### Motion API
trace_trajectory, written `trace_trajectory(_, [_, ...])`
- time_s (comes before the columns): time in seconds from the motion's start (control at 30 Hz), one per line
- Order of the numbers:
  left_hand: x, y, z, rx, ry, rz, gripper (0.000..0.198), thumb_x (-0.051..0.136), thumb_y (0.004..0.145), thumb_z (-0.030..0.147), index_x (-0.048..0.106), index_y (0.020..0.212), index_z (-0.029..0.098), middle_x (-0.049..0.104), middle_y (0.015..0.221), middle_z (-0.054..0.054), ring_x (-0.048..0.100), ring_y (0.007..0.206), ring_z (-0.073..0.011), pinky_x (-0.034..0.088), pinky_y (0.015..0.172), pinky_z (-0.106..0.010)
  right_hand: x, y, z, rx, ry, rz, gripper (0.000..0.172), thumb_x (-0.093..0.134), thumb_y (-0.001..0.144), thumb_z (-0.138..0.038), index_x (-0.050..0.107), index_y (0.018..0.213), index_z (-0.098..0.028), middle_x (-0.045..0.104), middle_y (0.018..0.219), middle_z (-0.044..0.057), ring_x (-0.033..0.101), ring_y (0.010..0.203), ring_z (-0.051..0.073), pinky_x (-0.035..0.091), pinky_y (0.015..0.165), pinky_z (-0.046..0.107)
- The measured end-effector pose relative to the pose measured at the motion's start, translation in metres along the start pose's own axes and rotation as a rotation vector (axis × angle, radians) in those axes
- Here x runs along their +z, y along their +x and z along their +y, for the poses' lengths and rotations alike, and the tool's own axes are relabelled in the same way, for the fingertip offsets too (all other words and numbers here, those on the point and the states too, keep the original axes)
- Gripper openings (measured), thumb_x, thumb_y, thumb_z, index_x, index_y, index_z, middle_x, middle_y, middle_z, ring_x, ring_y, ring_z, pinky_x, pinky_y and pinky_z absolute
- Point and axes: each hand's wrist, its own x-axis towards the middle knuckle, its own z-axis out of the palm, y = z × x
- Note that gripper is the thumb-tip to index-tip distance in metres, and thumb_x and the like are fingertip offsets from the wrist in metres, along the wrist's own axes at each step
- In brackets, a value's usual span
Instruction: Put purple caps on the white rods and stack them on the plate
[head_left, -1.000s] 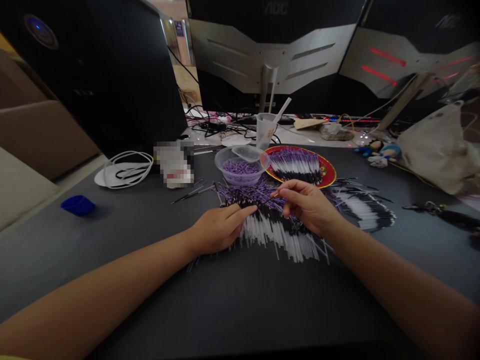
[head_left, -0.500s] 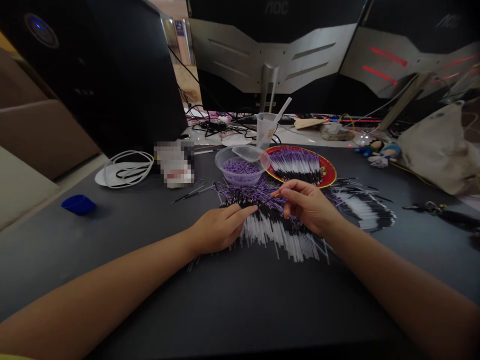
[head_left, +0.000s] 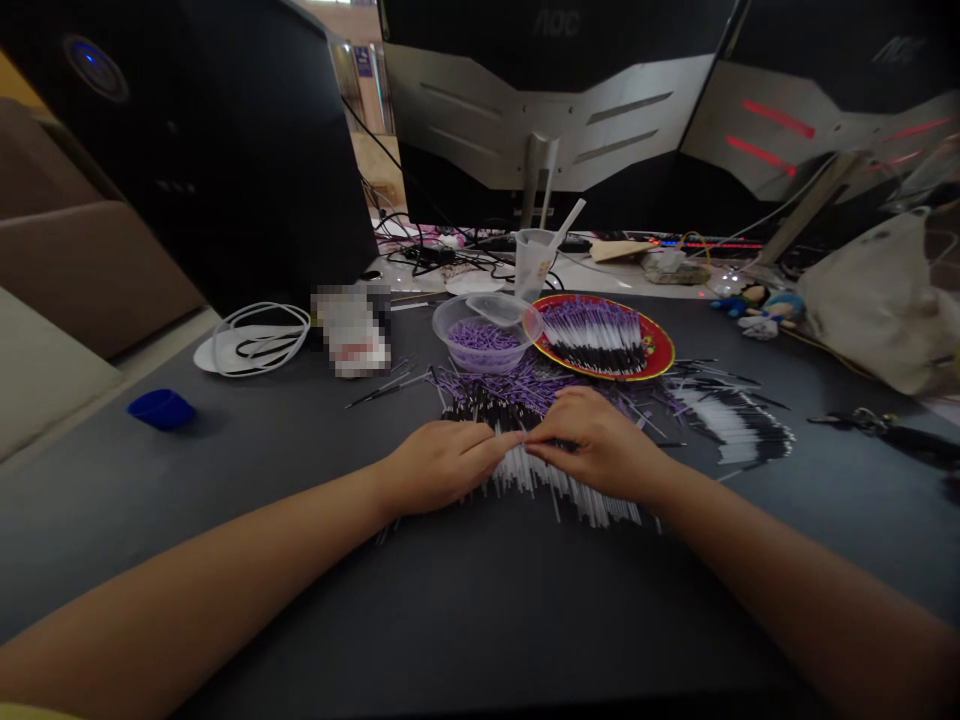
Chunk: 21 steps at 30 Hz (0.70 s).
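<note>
My left hand lies at the left side of a pile of thin black-and-white sticks, fingers closed and pointing right. My right hand pinches with thumb and forefinger, its tips meeting those of the left hand over the pile. Whatever sits between the fingertips is too small to make out. Behind the hands lie many loose purple pieces. A clear plastic bowl with more purple pieces stands just beyond. Beside it, a red plate carries a row of purple, white and black sticks.
Another row of white sticks lies to the right, near some keys. A blue cap-like object and a coiled white cable are on the left. A plastic cup stands before the monitors.
My right hand has come down and left, from above the pile to the left fingertips. The thin dark stick it pinched before is now hidden. My left hand has barely shifted.
</note>
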Motion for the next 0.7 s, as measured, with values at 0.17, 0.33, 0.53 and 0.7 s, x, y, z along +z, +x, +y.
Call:
trace_trajectory(0.17, [0.000,0.001,0.003,0.024,-0.070,0.067,0.021,0.046,0.092,0.024,0.052,0.109,0.014,0.065,0.083,-0.005,0.059,0.070,-0.0134,0.048,0.061,-0.025,0.011,-0.001,-0.015,0.055,-0.122,-0.082,0.018,0.055,0.087,-0.033,0.065,0.079,-0.019,0.066,0.069,0.001,0.059,0.068,0.015,0.039,0.080,0.033])
trace_trajectory(0.33, [0.001,0.002,0.002,-0.092,-0.245,0.028,0.019,0.046,0.091,0.024,0.061,0.102,0.017,0.063,0.087,-0.006,0.059,0.075,-0.0127,0.048,0.065,-0.024,0.008,-0.002,-0.017,0.254,0.009,-0.098,0.019,0.055,0.086,-0.038,0.064,0.082,-0.021,0.066,0.069,0.000,0.059,0.064,0.014,0.039,0.059,0.025])
trace_trajectory(0.53, [0.001,0.006,-0.003,-0.458,-0.570,0.195,0.015,0.055,0.085,0.024,0.066,0.093,0.017,0.060,0.089,-0.006,0.056,0.070,-0.0100,0.049,0.062,-0.023,-0.001,-0.002,-0.013,0.311,0.247,-0.105,0.017,0.054,0.086,-0.030,0.066,0.095,-0.023,0.069,0.074,0.000,0.063,0.067,0.014,0.044,0.064,0.027])
trace_trajectory(0.7, [0.008,0.009,-0.010,-0.795,-1.012,0.326,0.016,0.060,0.079,0.026,0.062,0.089,0.013,0.065,0.093,-0.008,0.062,0.076,-0.0133,0.053,0.062,-0.026,0.000,-0.003,-0.013,0.398,0.384,-0.166,0.020,0.053,0.086,-0.031,0.063,0.101,-0.022,0.069,0.067,0.000,0.062,0.061,0.015,0.045,0.060,0.027])
